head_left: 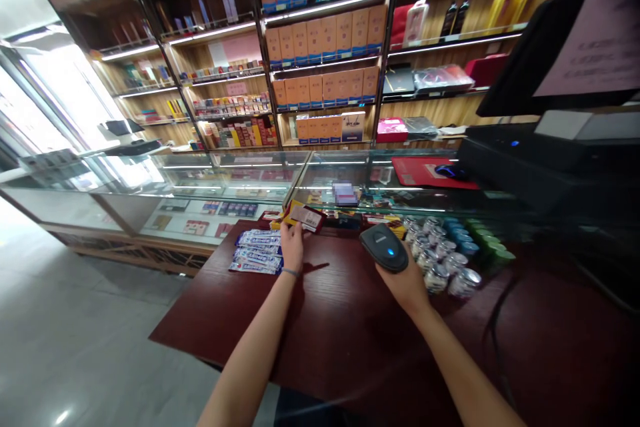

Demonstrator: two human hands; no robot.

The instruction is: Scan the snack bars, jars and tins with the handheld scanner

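Observation:
My left hand [292,248] is closed on a small dark red and yellow packet [307,216], held up off the wooden counter with its white barcode label showing. In my right hand [407,280] is a black barcode scanner [385,248] with a blue light on top, its head tilted toward the packet. Scanner and packet are apart. Beside my left hand lies a pile of blue and white wrapped sticks [256,252]. Several clear jars with silvery lids [437,276] stand in rows to the right of the scanner.
Blue-lidded jars [463,243] and green-lidded jars [493,247] stand further right, near a black cable [495,320]. Behind runs a glass display case [240,177] with a red mat [425,173] and a mouse [450,172]. A monitor [525,60] overhangs the right side.

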